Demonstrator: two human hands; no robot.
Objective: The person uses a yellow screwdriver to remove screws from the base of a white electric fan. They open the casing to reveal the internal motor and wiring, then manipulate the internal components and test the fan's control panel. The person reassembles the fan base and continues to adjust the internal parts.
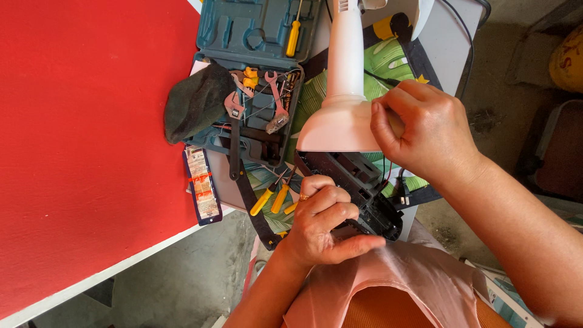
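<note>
Here, part of the open teal tool case (255, 36) is hidden under a dark cloth (195, 102) and cut off at the top. Two wrenches (234, 121) are counted inside, and three yellow-handled screwdrivers (271, 197) below. The left hand (322, 222) is closed around the black base (358, 188). The white housing (345, 91) above is touched by the right hand (425, 130), fingers curled, pinching what cannot be made out.

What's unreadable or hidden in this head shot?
- White stand, head view: its top is cut off by the frame's upper edge.
- Black base: its near end is covered by the left hand, its far side by the right hand.
- Right grip: what the fingertips pinch is too small to tell.
- Toolbox: partly covered by the dark cloth.
</note>
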